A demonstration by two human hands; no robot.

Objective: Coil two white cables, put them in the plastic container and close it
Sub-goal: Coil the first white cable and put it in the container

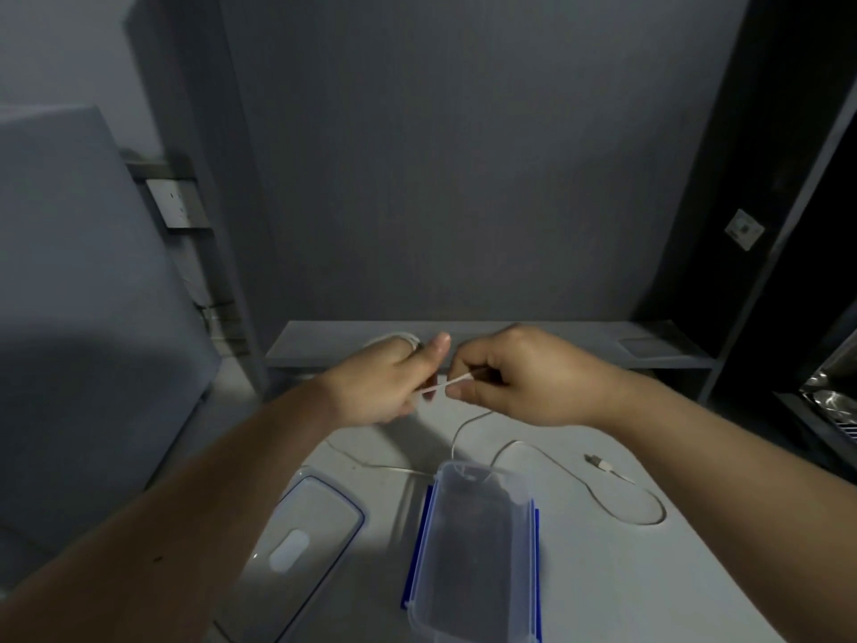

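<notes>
**Both hands grip one white cable above the counter**

The left hand (375,387) is closed, w/ a few loops of the white cable (457,436) wound around its fingers; the thumb points up. The right hand (519,378) is nearly closed too and pinches a short, taut piece of the same cable between thumb and forefinger, very close to the left hand. Below the hands, the rest of this cable hangs down to the counter (603,573) and runs behind the plastic container (473,549).

The container is open, w/ blue clips on its sides, and it stands in the front-middle of the counter. Its lid (306,540) lies apart, just to the left. A second cable (621,498) lies loose at the right, w/ its plug end (598,460) beside the container.

Hard to see: the loops on the left hand are mostly hidden by the fingers, so I cannot count them. The container bottom edge is cut off by the frame. The light is dim.
</notes>
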